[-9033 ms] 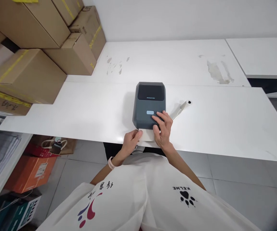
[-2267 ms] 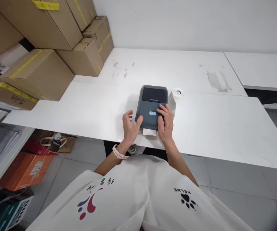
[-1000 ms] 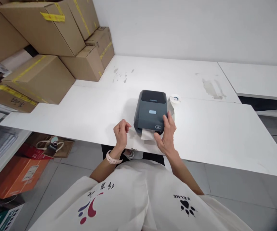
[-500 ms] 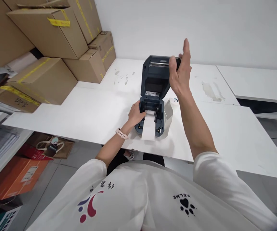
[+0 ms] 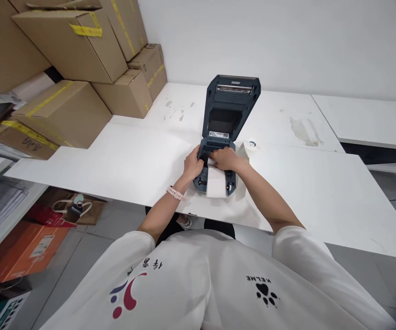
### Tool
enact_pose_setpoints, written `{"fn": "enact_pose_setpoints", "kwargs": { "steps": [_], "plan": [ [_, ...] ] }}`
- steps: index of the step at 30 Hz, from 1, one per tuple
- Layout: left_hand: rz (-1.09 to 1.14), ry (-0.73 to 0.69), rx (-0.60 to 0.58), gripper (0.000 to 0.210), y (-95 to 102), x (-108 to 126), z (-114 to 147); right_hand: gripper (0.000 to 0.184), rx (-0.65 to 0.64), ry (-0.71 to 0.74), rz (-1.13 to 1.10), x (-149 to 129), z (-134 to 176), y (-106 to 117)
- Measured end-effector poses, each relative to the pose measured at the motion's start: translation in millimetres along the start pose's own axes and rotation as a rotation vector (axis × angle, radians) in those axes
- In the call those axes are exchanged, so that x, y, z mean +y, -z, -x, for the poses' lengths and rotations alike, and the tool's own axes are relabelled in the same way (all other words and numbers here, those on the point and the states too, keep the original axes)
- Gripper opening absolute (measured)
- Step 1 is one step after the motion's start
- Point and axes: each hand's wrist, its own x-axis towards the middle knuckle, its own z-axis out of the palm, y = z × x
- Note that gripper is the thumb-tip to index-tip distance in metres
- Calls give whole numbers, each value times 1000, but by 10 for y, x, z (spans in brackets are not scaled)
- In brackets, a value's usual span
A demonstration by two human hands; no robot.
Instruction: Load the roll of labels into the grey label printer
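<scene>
A dark label printer point(image 5: 201, 183) stands on the white table with its lid point(image 5: 230, 105) swung up and back. My left hand point(image 5: 193, 164) is closed round the left side of the printer's base, thumb over the inner edge. Inside the base, my right hand point(image 5: 225, 158) has its fingers curled on the white label roll, and they hide most of it. A strip of white label paper point(image 5: 216, 182) runs from there over the front of the base. A pink band point(image 5: 175, 192) is on my left wrist.
Cardboard boxes point(image 5: 70, 112) with yellow tape are stacked at the table's left. Just right of the printer lies a white roll point(image 5: 250, 145) with a blue-ringed core. A white wall point(image 5: 270, 41) stands behind. An orange box point(image 5: 29, 250) sits on the floor at left.
My right hand has let go of the raised lid and come down into the printer's base onto the roll. The paper strip has shifted slightly right. My left hand stays on the base.
</scene>
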Motion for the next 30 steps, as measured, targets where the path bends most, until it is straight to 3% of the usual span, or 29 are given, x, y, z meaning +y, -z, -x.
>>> {"fn": "enact_pose_setpoints", "kwargs": {
  "steps": [4,6,9,12,15,18,21,23,27,30],
  "plan": [
    [47,-8,9,80,-29,-60,-11,31,-34,100,-80,25,55,136],
    [61,10,20,81,-34,-81,-3,36,13,197,-279,135,306,289],
    [68,41,54,81,-20,-74,33,38,194,266,-670,419,907,438],
    [51,51,65,81,6,-35,69,30,310,131,-873,767,1484,340],
    [10,53,64,80,21,-8,77,33,320,-126,-935,1080,1740,5],
    [30,53,64,80,19,-19,73,46,317,-317,-1017,1294,1695,-387],
    [69,64,65,80,12,-41,75,57,228,-345,-1102,1427,1584,-609],
    [69,69,68,80,11,-48,81,61,219,-322,-1154,1504,1523,-614],
    [55,53,71,79,13,-48,88,71,425,-313,-1153,1668,1267,-424],
    [51,42,67,79,11,-62,77,86,345,-266,-1086,1765,900,-302]
  ]
}}
